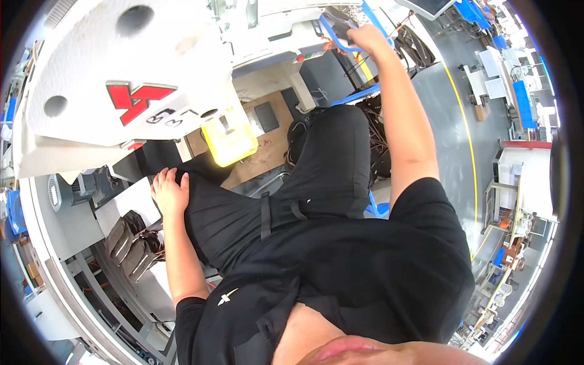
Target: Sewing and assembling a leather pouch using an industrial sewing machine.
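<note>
My left hand (170,193) lies on my left thigh, fingers stretched out and holding nothing. Beside that forearm, several dark brown sewn pieces (134,248) are bundled on a white surface. My right arm reaches far forward to a blue-rimmed bin (325,29). There my right hand (368,41) is closed at a dark grey piece (338,25) inside the rim; its fingertips are partly hidden, so I cannot make out exactly what they grip. A large white sewing machine (201,67) stands in front of me at the left.
A brightly lit yellow part (230,137) hangs below the machine, above a brown board (267,143) with a grey pad (266,117). A grey motor (70,193) sits at the left. More dark brown pieces (376,137) lie beside my right leg. A yellow line (463,115) crosses the grey floor.
</note>
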`<state>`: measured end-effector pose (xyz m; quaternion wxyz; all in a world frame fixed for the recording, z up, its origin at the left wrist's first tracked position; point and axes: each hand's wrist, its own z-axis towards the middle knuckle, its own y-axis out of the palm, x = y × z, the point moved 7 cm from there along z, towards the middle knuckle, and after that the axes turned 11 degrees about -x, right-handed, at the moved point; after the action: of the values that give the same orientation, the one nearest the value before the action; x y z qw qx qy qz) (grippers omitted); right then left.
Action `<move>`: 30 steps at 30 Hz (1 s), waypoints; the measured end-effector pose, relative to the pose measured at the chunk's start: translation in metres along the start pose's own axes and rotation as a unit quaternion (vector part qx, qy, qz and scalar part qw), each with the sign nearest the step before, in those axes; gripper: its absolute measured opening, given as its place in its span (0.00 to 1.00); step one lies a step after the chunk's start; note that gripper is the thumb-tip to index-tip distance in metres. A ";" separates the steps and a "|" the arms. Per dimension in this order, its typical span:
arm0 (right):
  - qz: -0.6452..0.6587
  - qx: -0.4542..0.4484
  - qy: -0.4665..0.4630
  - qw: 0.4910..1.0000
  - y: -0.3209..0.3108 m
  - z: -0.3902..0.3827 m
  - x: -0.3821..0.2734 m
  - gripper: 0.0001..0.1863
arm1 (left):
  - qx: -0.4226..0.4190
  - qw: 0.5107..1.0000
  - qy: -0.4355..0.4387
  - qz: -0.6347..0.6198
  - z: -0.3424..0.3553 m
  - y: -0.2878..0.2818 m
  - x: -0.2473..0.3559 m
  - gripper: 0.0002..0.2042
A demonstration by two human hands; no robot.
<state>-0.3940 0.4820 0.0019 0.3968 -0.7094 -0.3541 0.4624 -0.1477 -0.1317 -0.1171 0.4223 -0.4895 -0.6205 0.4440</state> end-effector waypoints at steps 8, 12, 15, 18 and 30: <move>0.313 -0.174 -0.222 0.907 0.018 -0.197 -0.080 0.15 | -0.172 0.881 0.145 -0.416 -0.046 -0.044 0.068 0.15; 0.283 -0.265 -0.407 0.827 0.017 -0.300 -0.153 0.08 | -0.261 0.728 0.333 -0.539 -0.087 -0.124 0.145 0.21; 0.257 -0.347 -0.479 0.764 0.037 -0.335 -0.188 0.07 | -0.198 0.612 0.345 -0.684 -0.097 -0.148 0.163 0.18; 0.263 -0.383 -0.464 0.755 0.060 -0.344 -0.201 0.07 | -0.195 0.596 0.276 -0.728 -0.092 -0.157 0.166 0.12; 0.327 -0.315 -0.566 0.688 0.081 -0.348 -0.218 0.20 | -0.169 0.571 0.202 -0.777 -0.094 -0.148 0.152 0.08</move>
<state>-0.1270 0.1751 0.1009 -0.3019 -0.4677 -0.3816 0.7379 -0.1170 0.0118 0.0623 0.6292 0.0419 -0.7245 -0.2782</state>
